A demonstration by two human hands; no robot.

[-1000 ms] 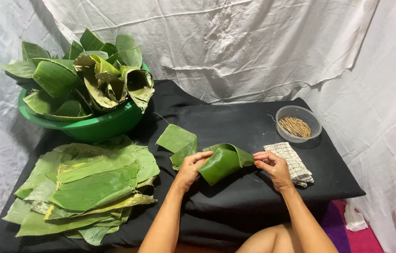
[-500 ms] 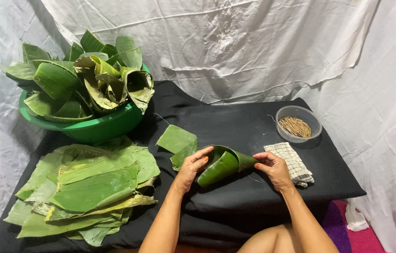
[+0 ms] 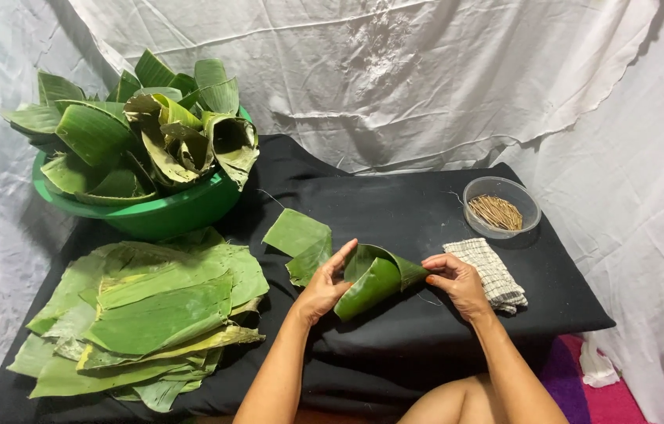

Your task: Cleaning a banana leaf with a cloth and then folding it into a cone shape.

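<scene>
Both hands hold one green leaf rolled into a cone [image 3: 375, 280] over the black cloth. My left hand [image 3: 324, 281] cups the cone's wide open end from the left. My right hand [image 3: 456, 279] pinches the narrow tip on the right. Two loose leaf pieces [image 3: 299, 239] lie just behind my left hand. A checked cloth [image 3: 495, 271] lies right beside my right hand.
A pile of flat green leaves [image 3: 151, 314] covers the left of the black table [image 3: 395, 196]. Behind it a green basin [image 3: 160, 213] holds several folded leaf cones. A clear bowl of thin sticks [image 3: 498, 208] stands at the back right. White sheets hang all around.
The leaf has been rolled tighter into a cone between the hands, and its tip now points right under my right fingers. Nothing else moved.
</scene>
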